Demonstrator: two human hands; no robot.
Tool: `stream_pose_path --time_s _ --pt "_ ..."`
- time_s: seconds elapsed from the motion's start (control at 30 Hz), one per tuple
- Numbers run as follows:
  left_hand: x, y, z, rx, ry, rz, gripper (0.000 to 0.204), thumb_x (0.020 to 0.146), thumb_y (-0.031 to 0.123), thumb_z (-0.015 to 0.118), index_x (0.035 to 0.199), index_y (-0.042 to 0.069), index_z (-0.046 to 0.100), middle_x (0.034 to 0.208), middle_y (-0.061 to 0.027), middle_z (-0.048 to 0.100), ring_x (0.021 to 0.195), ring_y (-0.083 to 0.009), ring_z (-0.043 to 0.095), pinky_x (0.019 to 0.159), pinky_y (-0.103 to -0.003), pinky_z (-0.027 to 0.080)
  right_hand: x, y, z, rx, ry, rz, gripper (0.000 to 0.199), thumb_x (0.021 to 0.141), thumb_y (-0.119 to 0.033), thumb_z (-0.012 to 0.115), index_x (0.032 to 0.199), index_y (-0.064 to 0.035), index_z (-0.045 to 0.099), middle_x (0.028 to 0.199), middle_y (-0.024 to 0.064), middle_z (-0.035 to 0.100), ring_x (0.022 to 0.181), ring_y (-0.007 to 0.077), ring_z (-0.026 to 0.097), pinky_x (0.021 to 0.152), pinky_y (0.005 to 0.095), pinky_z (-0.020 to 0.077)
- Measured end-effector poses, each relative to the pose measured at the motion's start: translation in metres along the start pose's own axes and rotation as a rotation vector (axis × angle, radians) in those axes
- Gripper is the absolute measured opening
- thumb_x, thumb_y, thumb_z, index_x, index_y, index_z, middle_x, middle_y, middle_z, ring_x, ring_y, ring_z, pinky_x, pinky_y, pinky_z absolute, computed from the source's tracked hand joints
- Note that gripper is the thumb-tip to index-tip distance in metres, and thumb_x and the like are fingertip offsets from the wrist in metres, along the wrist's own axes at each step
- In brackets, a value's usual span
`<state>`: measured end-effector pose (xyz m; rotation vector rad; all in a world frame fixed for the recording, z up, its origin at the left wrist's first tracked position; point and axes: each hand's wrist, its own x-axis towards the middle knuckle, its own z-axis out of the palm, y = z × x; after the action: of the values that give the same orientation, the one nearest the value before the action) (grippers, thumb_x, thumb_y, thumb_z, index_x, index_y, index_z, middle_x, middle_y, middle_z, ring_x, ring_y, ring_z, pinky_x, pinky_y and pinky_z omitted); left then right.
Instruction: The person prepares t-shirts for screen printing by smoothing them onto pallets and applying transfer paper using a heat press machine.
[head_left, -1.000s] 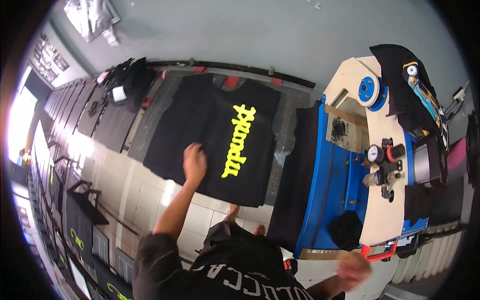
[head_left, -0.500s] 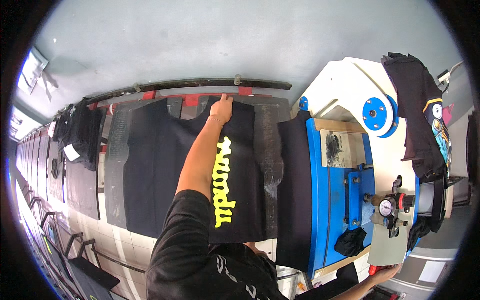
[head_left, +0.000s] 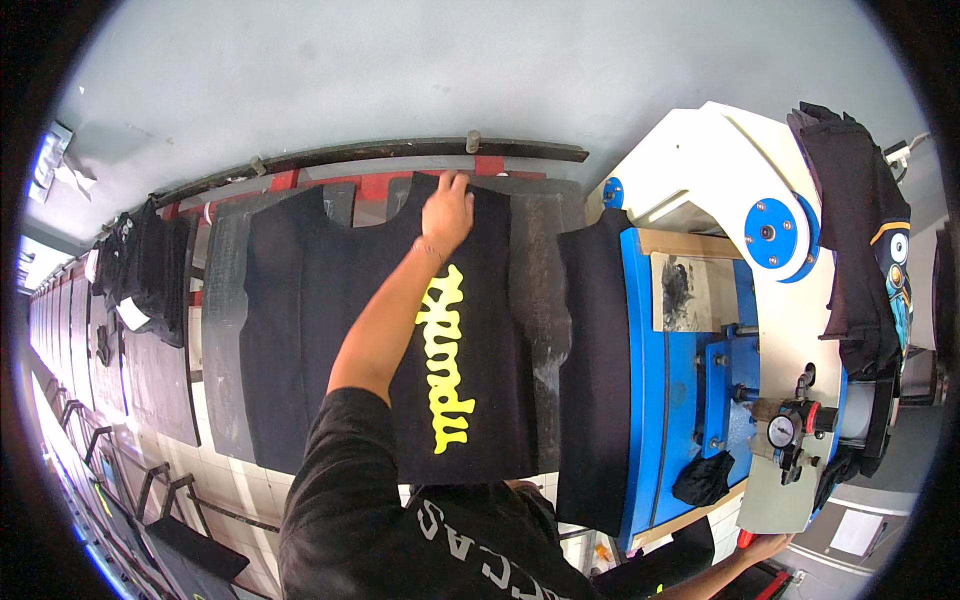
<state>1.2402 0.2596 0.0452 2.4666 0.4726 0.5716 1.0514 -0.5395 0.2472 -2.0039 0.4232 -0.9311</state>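
Note:
Black shirt panels lie spread over dark flat boards; one panel carries neon-yellow lettering along its length. My left hand is at the upper shoulder edge of this panel, its fingers bent and closed on the cloth, the forearm lying across the panel. At the lower right, my right hand is closed around a red handle under the front of a white and blue press; part of its fingers is hidden. Another black panel lies beside the press's blue edge.
A pressure gauge sits on the press arm, and a black cloth bundle lies on its frame. Black garments hang over the press. More boards and dark garments line the left. A dark rail runs along the wall.
My left hand's fingers have curled more at the panel's upper edge, and its forearm has swung slightly left. My right hand stays at the red handle. The view has shifted slightly.

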Motion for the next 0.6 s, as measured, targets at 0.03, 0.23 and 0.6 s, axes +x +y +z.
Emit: stream_pose_path --time_s 0.03,0.23,0.6 --pt "-0.022 0.011 0.003 -0.063 0.126 0.042 0.038 0.089 0.020 0.059 0.121 0.002 0.051 0.133 -0.0233 0.046 0.113 -0.0437 0.055 0.094 -0.049 0.048 0.001 -0.001 0.001 -0.007 -0.007 -0.020 0.045 0.093 -0.024 0.043 0.124 0.0062 0.055 0.118 0.0168 0.058 0.103 0.0253 0.060 0.087 0.0371 0.0494" --pt "-0.239 0.108 -0.004 0.231 -0.320 0.112 0.076 0.091 0.043 0.058 0.144 -0.005 0.033 0.152 -0.0254 0.026 0.143 -0.0428 0.020 0.115 -0.054 0.020 0.002 -0.003 0.001 -0.008 -0.056 -0.053 0.045 0.092 -0.023 0.044 0.124 0.0066 0.055 0.118 0.0172 0.059 0.103 0.0253 0.060 0.085 0.0378 0.0501" --pt "-0.456 0.216 0.006 0.328 -0.532 0.081 0.080 0.092 0.053 0.050 0.147 -0.002 0.031 0.156 -0.0184 0.024 0.146 -0.0355 0.018 0.118 -0.049 0.016 -0.009 -0.012 0.026 0.191 -0.069 -0.003 0.039 0.100 -0.032 0.041 0.094 0.0015 0.059 0.062 0.0002 0.047 0.049 0.0089 0.040 0.049 0.0255 0.0324"
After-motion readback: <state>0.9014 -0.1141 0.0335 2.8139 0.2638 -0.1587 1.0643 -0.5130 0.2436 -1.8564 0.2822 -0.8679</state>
